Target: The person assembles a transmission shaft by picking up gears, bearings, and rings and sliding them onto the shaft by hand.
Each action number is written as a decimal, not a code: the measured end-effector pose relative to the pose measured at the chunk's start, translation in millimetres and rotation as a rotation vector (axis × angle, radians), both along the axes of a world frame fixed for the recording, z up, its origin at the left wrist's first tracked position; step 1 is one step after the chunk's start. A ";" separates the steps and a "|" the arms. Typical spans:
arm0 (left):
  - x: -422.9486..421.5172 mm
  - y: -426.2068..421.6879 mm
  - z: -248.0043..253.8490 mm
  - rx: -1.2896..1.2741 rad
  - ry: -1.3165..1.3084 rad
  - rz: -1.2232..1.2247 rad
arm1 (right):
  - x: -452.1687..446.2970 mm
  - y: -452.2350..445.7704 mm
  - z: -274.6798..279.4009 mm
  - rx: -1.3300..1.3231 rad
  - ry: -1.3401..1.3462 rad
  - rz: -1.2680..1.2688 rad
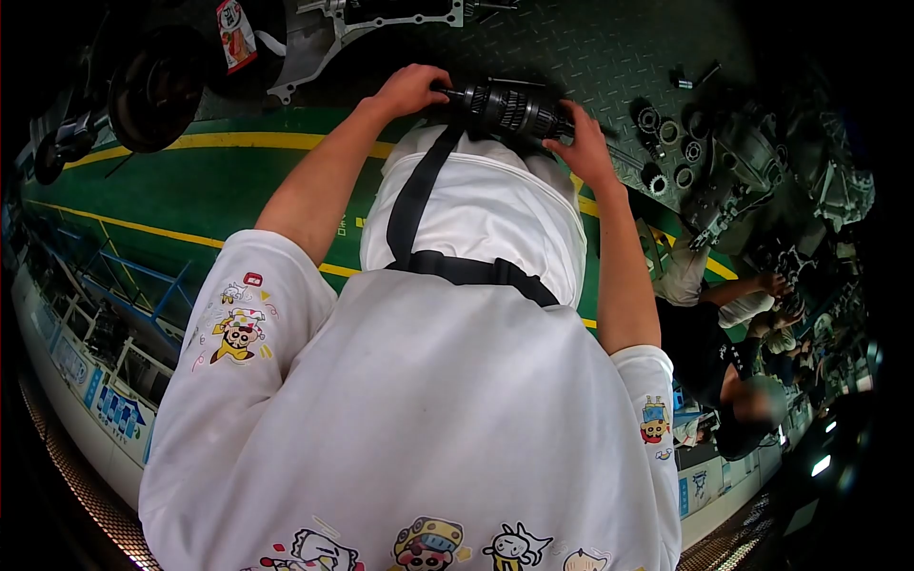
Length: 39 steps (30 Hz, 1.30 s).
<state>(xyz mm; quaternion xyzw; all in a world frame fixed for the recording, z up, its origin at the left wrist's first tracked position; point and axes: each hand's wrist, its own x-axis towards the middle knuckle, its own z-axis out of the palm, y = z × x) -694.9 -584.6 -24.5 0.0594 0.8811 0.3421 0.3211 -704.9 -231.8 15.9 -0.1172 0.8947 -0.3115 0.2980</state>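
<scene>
A dark metal gear shaft (511, 110) with several toothed gears along it lies crosswise at the near edge of the dark workbench (595, 52), in front of my lap. My left hand (415, 88) is closed on its thinner left end, fingers over the top. At the other end, my right hand (583, 145) curls around the shaft, thumb on the near side and fingers on the far side. Just beyond the gears, a thin rod (516, 83) is partly visible.
A metal housing (328, 43) and a red and white packet (236, 36) are at the far left. Loose rings and gears (669, 133) lie right of my right hand, with gearbox castings (747, 157) beyond. Another person (709, 333) works at the right.
</scene>
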 end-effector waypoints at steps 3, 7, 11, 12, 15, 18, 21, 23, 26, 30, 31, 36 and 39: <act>3.5 1.1 1.3 0.002 0.039 0.013 | 1.1 0.7 -0.6 0.016 0.028 0.019; 7.9 2.5 -0.1 0.003 0.042 0.037 | 2.6 3.7 -0.6 0.054 0.028 0.047; 11.6 1.6 -2.5 0.032 0.060 0.043 | 10.2 14.8 -9.7 0.130 0.081 0.060; 12.2 1.7 -1.8 0.035 0.067 0.043 | 11.4 18.3 -11.7 0.150 0.096 0.065; 14.1 2.0 -0.9 0.038 0.075 0.043 | 14.0 28.5 -18.0 0.254 0.134 0.054; 15.8 2.5 -0.5 0.040 0.098 0.049 | 15.9 36.5 -24.2 0.354 0.189 0.110; 16.2 2.9 2.8 0.021 0.080 0.040 | 18.0 39.1 -23.4 0.384 0.218 0.107; 17.3 2.5 3.4 0.024 0.096 0.046 | 18.7 39.7 -23.3 0.385 0.236 0.102; 17.5 2.0 6.4 0.014 0.114 0.041 | 20.6 40.0 -26.1 0.389 0.255 0.094; 16.9 2.0 5.9 0.013 0.126 0.026 | 21.8 39.3 -26.9 0.395 0.253 0.090; 17.0 2.2 5.8 0.012 0.130 0.026 | 21.7 39.3 -27.0 0.398 0.250 0.091; 16.6 2.4 3.0 0.014 0.126 0.032 | 21.2 39.4 -27.1 0.399 0.247 0.092; 16.9 3.0 2.8 0.011 0.128 0.047 | 21.2 39.6 -28.4 0.399 0.250 0.089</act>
